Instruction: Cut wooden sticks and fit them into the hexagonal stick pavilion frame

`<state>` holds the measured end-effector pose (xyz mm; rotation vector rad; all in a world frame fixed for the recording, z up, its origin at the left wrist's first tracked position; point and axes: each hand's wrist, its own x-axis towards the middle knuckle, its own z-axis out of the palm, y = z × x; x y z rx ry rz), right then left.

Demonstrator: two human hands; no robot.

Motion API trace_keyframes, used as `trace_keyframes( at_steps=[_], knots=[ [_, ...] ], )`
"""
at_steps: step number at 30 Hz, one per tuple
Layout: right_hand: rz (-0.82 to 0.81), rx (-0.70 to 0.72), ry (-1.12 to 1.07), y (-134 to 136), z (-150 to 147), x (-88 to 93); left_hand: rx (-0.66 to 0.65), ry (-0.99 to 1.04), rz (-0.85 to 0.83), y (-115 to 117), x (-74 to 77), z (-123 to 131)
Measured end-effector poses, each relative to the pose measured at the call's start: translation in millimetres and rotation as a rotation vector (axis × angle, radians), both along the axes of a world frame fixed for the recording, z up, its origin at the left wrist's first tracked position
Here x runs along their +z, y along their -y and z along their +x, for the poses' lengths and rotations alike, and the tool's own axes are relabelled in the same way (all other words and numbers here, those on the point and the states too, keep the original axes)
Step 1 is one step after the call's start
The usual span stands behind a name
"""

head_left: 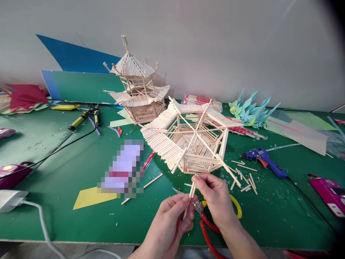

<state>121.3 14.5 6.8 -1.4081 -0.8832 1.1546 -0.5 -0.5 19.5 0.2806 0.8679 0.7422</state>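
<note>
Starting at the far left of the frame, a white charger [9, 199] with its cable lies at the edge of the green desk [67, 169], a magenta device [12, 174] just above it, and red paper sheets [25, 95] are stacked in the upper left. Further right lie yellow-handled tools [83, 118], a yellow paper scrap [90, 198], and behind them stands a finished two-tier stick pavilion [137, 90] against the wall. At centre sits a half-built hexagonal roof frame [188, 140] of thin wooden sticks, tilted slightly. Just below it, at lower centre, the left hand [169, 223] pinches the lower end of a thin wooden stick [190, 199] between thumb and fingers [185, 208], closed narrowly on it, while the right hand [215, 196] pinches the upper end with its fingertips [198, 180], also closed on the stick. The stick stands nearly upright between the two hands, just in front of the roof frame. It looks very light, stiff but easily snapped, so a gentle pinch near each end seems the sound way to hold it. Red-and-yellow-handled cutters [212, 223] lie under the hands. To the right, cut stick pieces [245, 180] are scattered, then a blue glue gun [262, 160], paper flowers [250, 111] in teal, and another magenta device [330, 194] at the right edge.
</note>
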Motion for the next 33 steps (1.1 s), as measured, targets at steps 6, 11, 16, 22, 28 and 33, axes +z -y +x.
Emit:
trace_keyframes(
  at_steps=[6, 11, 16, 22, 28, 33],
  knots=[
    [0.010, -0.007, 0.003, 1.9, -0.2, -0.9, -0.001, 0.001, 0.046, 1.7, -2.1, 1.1],
    [0.012, -0.003, 0.015, 1.5, 0.1, -1.7, 0.007, -0.040, 0.043, 1.2, -3.2, 2.9],
    [0.018, -0.001, 0.043, 2.2, 1.0, -1.2, 0.023, -0.059, 0.057, 1.6, -4.8, 4.2],
    [0.039, 0.007, 0.114, 3.2, -0.2, 0.8, 0.006, -0.089, 0.089, 1.7, -6.6, 2.6],
    [0.110, 0.066, 0.327, 4.1, 4.1, 1.7, 0.036, -0.226, 0.164, 2.9, -12.0, -6.6],
    [0.203, 0.196, 0.696, 0.5, 11.3, -0.8, 0.187, -0.400, 0.218, 10.1, -12.3, -21.8]
  ],
)
